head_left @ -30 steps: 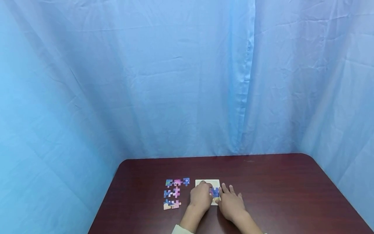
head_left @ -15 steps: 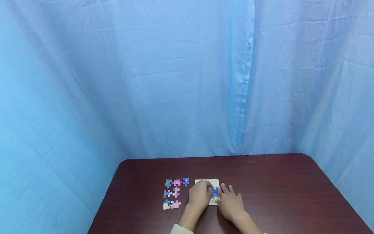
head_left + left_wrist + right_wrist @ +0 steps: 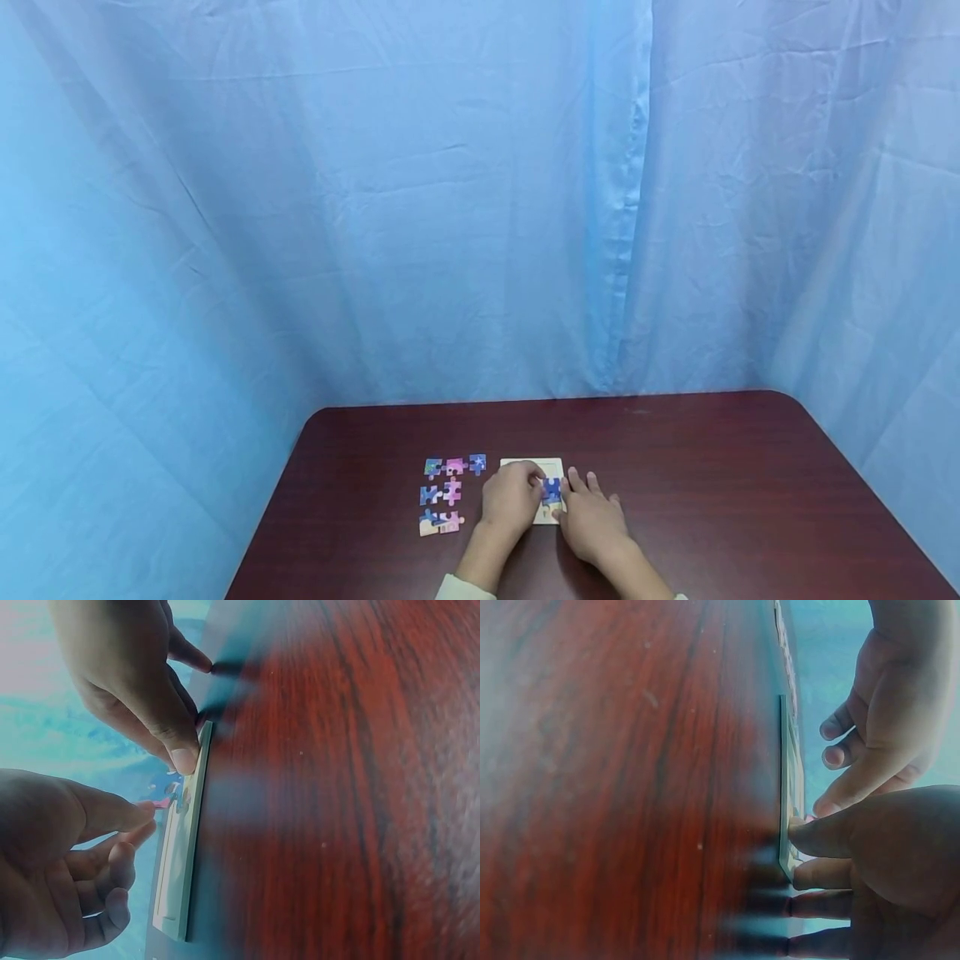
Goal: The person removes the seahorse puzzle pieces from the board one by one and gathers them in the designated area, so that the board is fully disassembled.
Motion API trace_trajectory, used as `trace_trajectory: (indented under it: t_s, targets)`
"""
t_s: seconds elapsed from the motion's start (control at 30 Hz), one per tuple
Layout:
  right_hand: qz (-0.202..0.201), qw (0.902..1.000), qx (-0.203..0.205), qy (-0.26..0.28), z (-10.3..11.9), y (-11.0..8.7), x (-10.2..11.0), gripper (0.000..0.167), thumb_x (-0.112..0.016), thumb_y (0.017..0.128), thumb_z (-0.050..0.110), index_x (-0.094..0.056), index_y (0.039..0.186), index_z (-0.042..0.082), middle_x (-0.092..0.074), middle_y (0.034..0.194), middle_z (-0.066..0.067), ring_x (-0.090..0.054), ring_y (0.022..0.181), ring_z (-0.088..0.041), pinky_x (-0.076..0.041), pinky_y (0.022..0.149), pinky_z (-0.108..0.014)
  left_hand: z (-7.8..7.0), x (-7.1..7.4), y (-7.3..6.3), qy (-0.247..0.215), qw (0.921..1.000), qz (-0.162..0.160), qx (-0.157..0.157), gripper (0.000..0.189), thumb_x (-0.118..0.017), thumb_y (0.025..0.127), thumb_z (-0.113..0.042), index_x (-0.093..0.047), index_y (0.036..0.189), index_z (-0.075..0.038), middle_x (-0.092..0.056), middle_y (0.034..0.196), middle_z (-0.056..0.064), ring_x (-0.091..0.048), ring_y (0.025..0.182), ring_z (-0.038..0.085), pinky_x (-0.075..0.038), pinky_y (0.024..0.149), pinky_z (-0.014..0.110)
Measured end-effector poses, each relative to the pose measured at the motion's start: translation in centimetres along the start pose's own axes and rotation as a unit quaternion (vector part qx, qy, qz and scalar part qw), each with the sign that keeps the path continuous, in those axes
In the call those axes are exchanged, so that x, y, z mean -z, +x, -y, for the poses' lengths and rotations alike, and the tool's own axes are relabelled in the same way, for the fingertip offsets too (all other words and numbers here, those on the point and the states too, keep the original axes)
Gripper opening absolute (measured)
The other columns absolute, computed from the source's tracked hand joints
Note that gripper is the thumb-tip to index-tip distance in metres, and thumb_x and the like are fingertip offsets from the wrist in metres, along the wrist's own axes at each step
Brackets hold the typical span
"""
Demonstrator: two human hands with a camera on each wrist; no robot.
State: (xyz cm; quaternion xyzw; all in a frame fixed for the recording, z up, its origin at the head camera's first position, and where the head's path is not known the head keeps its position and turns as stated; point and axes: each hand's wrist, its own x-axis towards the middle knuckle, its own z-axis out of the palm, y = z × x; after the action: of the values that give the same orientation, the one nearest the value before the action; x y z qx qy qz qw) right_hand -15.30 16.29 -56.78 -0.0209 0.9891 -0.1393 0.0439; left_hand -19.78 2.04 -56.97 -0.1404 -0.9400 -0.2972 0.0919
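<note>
A pale puzzle frame (image 3: 534,460) lies flat, with a blue puzzle piece (image 3: 552,489) and a sandy puzzle piece (image 3: 551,507) along its right side. Over the frame's left part is my left hand (image 3: 510,502); in the left wrist view its thumb and forefinger pinch a small pink puzzle piece (image 3: 161,803), tilted above the frame. Most of that piece is hidden behind the fingers in the head view. My right hand (image 3: 594,518) lies at the frame's right edge, its thumb (image 3: 183,760) pressing on the rim and its other fingers extended on the table.
Loose puzzle pieces, pink (image 3: 452,492) and blue (image 3: 477,462) among them, are spread in rough rows left of the frame. The dark red wooden table (image 3: 720,483) reaches back to a blue curtain (image 3: 465,250) that hangs around it.
My left hand has shifted slightly left, and more of the blue and sandy pieces shows beside its fingers. The right hand stays at the frame's edge.
</note>
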Motion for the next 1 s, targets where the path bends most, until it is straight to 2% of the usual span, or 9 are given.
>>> trace_trajectory:
  t_s: [0.4, 0.63, 0.83, 1.0]
  targets:
    - [-0.004, 1.0000, -0.001, -0.004, 0.12, -0.05, 0.20, 0.052, -0.069, 0.099, 0.029, -0.064, 0.143, 0.001, -0.052, 0.159, -0.022, -0.047, 0.148, -0.052, -0.040, 0.107, -0.080, 0.19, -0.17, 0.15, -0.006, 1.0000, -0.006, -0.003, 0.011, -0.079, 0.085, -0.006, -0.081, 0.089, -0.017, -0.073, 0.074, -0.008, -0.064, 0.065, 0.004, -0.044, 0.056, 0.026]
    - [0.015, 0.9998, -0.010, 0.002, 0.20, 0.06, 0.27, 0.054, -0.069, 0.100, 0.029, -0.062, 0.145, 0.001, -0.049, 0.161, -0.022, -0.044, 0.149, -0.052, -0.037, 0.109, -0.080, 0.30, -0.07, 0.37, -0.004, 0.9995, -0.030, 0.000, 0.009, -0.080, 0.089, -0.009, -0.081, 0.091, -0.018, -0.074, 0.082, -0.004, -0.063, 0.069, 0.006, -0.046, 0.059, 0.026]
    - [0.013, 0.9998, -0.012, 0.006, 0.25, -0.06, 0.30, 0.054, -0.068, 0.100, 0.029, -0.061, 0.145, 0.001, -0.048, 0.162, -0.022, -0.043, 0.150, -0.053, -0.036, 0.110, -0.080, 0.47, 0.41, 0.24, -0.006, 0.9990, -0.045, -0.001, 0.010, -0.082, 0.086, -0.009, -0.080, 0.089, -0.018, -0.073, 0.078, -0.006, -0.060, 0.066, 0.004, -0.045, 0.057, 0.025]
    - [0.010, 0.9999, -0.011, 0.008, 0.28, -0.06, 0.31, 0.055, -0.068, 0.100, 0.029, -0.060, 0.146, 0.001, -0.048, 0.162, -0.022, -0.043, 0.150, -0.052, -0.036, 0.110, -0.080, 0.70, 0.62, 0.09, -0.009, 0.9991, -0.040, 0.007, 0.009, -0.081, 0.086, -0.009, -0.080, 0.088, -0.018, -0.072, 0.077, -0.007, -0.059, 0.066, 0.003, -0.044, 0.058, 0.025]
